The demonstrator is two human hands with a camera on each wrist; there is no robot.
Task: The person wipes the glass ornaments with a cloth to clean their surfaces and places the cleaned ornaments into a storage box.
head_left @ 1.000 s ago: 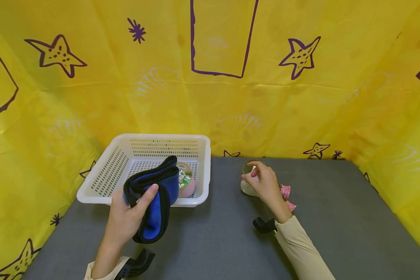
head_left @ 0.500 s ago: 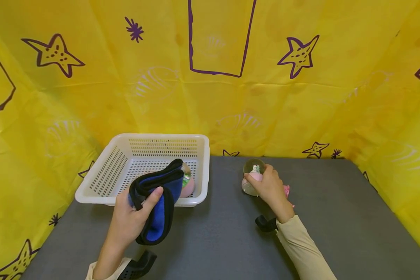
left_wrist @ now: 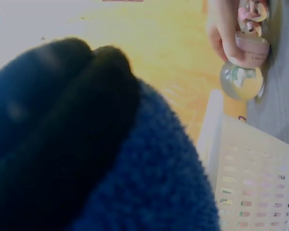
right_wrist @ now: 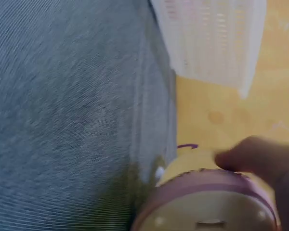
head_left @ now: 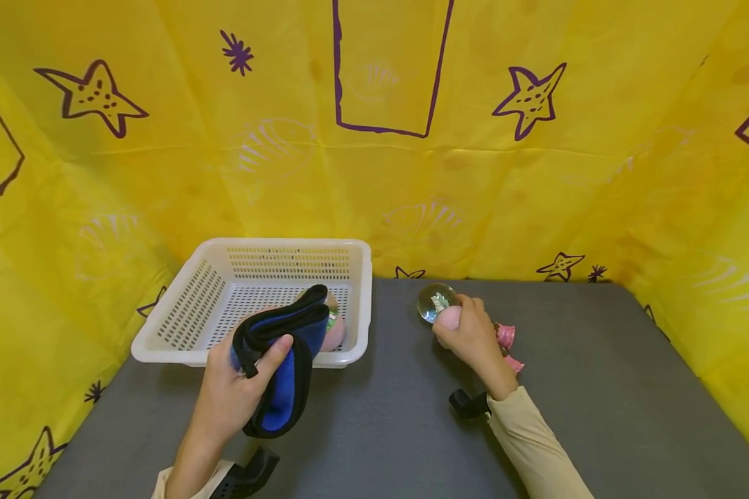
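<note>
Snow globe [head_left: 438, 303] lies toward ten or eleven o'clock from the right hand [head_left: 472, 339], whose fingers are closed round its pink base. Its long axis leans, dome toward ten o'clock; whether it touches the table [head_left: 387, 416] I cannot tell. The white basket [head_left: 281, 242] stands at nine o'clock, with a gap between. The left hand [head_left: 234, 378], farther off between eight and nine o'clock, grips a folded blue-and-black fabric piece [head_left: 287, 367].
</note>
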